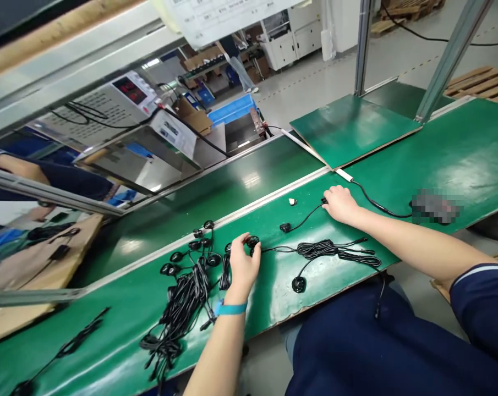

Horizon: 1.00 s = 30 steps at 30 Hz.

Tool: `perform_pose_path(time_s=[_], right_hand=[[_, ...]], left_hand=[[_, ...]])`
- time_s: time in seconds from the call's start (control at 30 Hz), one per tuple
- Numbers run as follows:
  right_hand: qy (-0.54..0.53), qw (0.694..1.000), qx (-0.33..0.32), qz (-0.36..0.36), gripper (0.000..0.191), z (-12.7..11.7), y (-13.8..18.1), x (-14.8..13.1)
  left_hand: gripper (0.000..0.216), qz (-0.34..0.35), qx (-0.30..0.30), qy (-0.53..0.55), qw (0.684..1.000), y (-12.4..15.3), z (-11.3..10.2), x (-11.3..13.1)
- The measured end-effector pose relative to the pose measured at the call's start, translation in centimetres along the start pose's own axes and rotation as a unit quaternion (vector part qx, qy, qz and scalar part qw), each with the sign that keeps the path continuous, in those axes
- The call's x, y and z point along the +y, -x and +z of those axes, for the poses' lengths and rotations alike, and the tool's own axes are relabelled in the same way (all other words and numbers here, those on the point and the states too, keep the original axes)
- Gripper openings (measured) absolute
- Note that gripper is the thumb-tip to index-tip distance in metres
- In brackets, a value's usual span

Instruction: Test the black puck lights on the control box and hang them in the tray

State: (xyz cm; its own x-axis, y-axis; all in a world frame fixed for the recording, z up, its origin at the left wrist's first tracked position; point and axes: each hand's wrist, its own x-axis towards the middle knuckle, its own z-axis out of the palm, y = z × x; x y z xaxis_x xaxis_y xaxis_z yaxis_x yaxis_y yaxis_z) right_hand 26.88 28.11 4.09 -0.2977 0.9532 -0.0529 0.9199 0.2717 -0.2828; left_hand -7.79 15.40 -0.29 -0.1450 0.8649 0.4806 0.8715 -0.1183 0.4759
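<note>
My left hand (pixel 244 267), a teal band at its wrist, is closed with thumb and fingers around a small black round cable head (pixel 252 242). A thin black cable runs right from there to a coiled cable bundle (pixel 317 249). Farther right, my right hand (pixel 341 205) pinches a small black connector (pixel 324 202), mostly hidden by the fingertips. Its short lead ends in a black plug (pixel 285 227) lying on the green bench. Another round cable head (pixel 299 284) rests near the front edge. Left of my left hand lies a heap of black cables (pixel 186 300) with several round heads.
A small white piece (pixel 292 202) lies near the white rail. A corded, pixelated device (pixel 435 207) sits at right. A raised green board (pixel 356 129) and metal posts (pixel 362 49) stand behind. Another person's arm (pixel 21 168) shows at left, near a meter box (pixel 129 91).
</note>
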Motion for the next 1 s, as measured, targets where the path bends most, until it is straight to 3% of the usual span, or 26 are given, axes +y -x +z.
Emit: perform_pose_path(time_s=[0.1,0.2,0.27,0.4,0.5,0.6,0.73,0.8,0.9,1.0], right_hand=[[-0.035,0.994,-0.007,-0.099,0.029,0.0,3.4,-0.6],[-0.124,0.967,-0.114,-0.192,0.027,0.7,6.1,-1.2],[-0.149,0.955,-0.162,-0.2,0.023,1.2,6.9,-1.6],[-0.156,0.954,-0.21,-0.146,0.019,1.4,6.4,-2.5],[-0.175,0.956,-0.198,-0.13,0.016,0.5,5.8,-2.7],[-0.195,0.96,-0.15,-0.137,0.016,-1.0,5.2,-2.2],[-0.12,0.982,-0.066,-0.13,0.017,-2.2,3.7,-0.2],[-0.072,0.988,-0.062,-0.12,0.019,-2.2,3.0,0.9],[-0.04,0.989,-0.081,-0.117,0.019,-1.5,2.6,2.5],[-0.031,0.992,-0.051,-0.112,0.018,-1.0,2.4,4.0]], left_hand=[[0.047,0.037,0.052,-0.025,0.998,2.8,-1.6,0.5],[0.037,0.056,0.028,-0.043,0.997,5.9,-3.0,0.7],[0.026,0.062,0.006,-0.048,0.997,7.7,-3.5,0.5],[0.021,0.045,-0.008,-0.008,0.999,9.0,-4.0,0.2],[0.023,0.019,-0.01,0.025,0.999,7.5,-4.1,0.4],[0.019,0.008,-0.024,0.02,0.999,4.4,-3.4,0.7],[0.016,0.019,-0.082,0.031,0.996,-0.1,-0.5,0.8],[0.016,0.042,-0.132,0.026,0.99,-1.5,1.2,0.9],[0.011,0.084,-0.19,-0.005,0.978,-2.5,2.6,1.4],[0.011,0.103,-0.202,-0.034,0.973,-2.4,2.5,1.7]])
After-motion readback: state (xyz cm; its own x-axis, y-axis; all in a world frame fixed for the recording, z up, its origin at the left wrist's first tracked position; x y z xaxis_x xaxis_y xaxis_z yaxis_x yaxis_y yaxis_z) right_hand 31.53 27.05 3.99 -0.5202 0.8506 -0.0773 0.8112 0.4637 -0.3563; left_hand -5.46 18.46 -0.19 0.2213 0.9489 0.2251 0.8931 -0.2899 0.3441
